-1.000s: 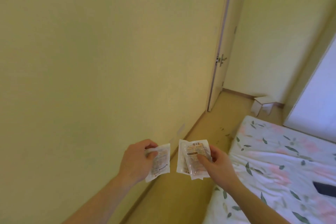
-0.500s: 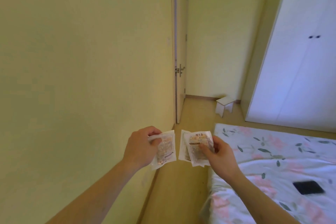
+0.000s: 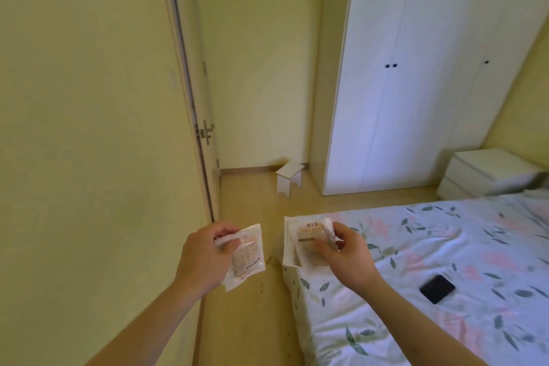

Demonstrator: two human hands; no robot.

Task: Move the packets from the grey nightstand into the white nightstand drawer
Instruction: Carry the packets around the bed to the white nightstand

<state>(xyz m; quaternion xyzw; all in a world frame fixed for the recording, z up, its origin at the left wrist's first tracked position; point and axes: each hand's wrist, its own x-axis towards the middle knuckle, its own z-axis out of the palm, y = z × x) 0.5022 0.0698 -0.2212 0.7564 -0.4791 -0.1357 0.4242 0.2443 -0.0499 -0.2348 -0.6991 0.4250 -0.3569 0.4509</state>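
Observation:
My left hand (image 3: 205,258) grips a clear packet (image 3: 248,258) with orange contents, held over the wooden floor near the wall. My right hand (image 3: 346,252) holds two overlapping packets (image 3: 303,244) with printed labels, above the near corner of the bed. The white nightstand (image 3: 487,172) with two drawer fronts, both closed, stands at the far right beside the wardrobe, beyond the bed. The grey nightstand is out of view.
A bed with a floral sheet (image 3: 445,261) fills the right side; a black phone (image 3: 437,288) lies on it. A white wardrobe (image 3: 416,83), a small white stool (image 3: 288,180) and a door (image 3: 193,98) edge-on at the left wall stand ahead. A strip of wooden floor (image 3: 252,321) runs between wall and bed.
The view has swung right: the wall takes up less of it, and the wardrobe and white nightstand have come into sight. Both hands keep their packets, drifting slightly apart.

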